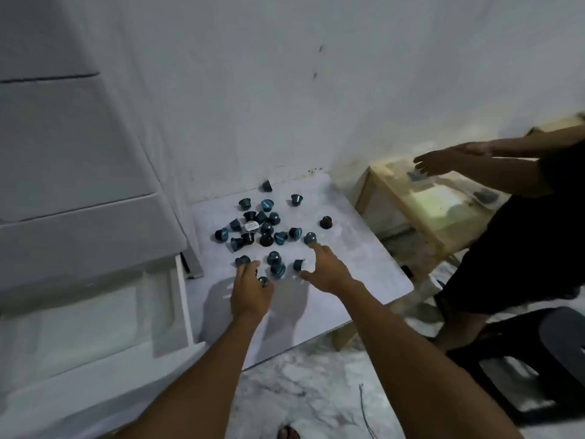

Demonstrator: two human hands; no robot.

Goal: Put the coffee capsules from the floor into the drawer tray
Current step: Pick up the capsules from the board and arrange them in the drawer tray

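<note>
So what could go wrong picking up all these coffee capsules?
1. The left hand pinches a capsule while its fingers stretch toward others; grabbing more might make it drop that one.
2. The open right hand reaches a loose capsule; a nudge could roll it across the white board.

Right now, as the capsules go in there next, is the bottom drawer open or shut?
Open. The drawer is pulled out from the white cabinet, and its tray shows from above.
</note>
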